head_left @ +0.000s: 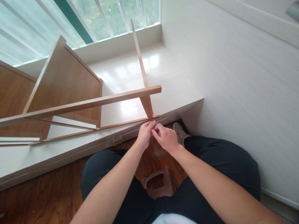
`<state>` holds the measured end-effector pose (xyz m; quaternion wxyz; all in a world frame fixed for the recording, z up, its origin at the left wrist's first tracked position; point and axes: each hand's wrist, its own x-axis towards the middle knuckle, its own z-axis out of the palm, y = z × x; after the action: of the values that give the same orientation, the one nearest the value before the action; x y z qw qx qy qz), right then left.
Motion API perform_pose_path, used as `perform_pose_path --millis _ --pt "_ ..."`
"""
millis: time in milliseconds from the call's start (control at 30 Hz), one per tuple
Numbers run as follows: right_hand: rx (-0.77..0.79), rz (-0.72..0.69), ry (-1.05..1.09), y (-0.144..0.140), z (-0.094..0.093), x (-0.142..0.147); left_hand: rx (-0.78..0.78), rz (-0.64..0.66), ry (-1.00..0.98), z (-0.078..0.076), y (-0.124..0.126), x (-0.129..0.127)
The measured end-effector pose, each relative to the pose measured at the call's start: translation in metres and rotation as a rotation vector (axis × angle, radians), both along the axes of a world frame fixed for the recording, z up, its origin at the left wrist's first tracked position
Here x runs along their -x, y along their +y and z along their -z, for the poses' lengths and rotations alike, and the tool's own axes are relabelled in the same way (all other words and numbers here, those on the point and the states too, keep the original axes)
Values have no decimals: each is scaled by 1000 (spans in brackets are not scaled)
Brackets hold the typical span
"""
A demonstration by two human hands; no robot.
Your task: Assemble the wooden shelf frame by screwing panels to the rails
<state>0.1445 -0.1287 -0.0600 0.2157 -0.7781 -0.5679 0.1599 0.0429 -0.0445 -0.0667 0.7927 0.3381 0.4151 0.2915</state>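
Observation:
A wooden frame (pixel 116 97) lies across the white ledge, its near corner close to my fingers. Against the end of its lower rail (pixel 126 122), my left hand (pixel 144 133) is closed with thumb and forefinger pinched on a small bent metal rod that looks like a hex key (pixel 154 127). Touching the same key from the other side, my right hand (pixel 168 137) is closed too, its thumb and forefinger together. The key's tip and its fit in the wood are mostly hidden by my fingers. A narrow upright board (pixel 141 63) joins the two rails just beyond.
Wooden panels (pixel 70 84) stand in the frame at left. Barred windows (pixel 112 15) lie behind the white ledge (pixel 177 84), and a pale wall (pixel 233 77) rises at right. Between my legs is a brown plastic stool (pixel 161 186); a brass-coloured handle (pixel 117 141) sits on the ledge's front.

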Motion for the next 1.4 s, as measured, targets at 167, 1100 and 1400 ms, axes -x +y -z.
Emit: perform_pose_path --millis 167,1100,1400 --pt "7 0 -13 1 -3 1 2 -9 0 -1 0 0" --pt "45 175 1526 5 11 3 -4 49 63 4 -2 -1" --pt "11 191 1501 2 10 4 -42 92 70 0 -4 1"
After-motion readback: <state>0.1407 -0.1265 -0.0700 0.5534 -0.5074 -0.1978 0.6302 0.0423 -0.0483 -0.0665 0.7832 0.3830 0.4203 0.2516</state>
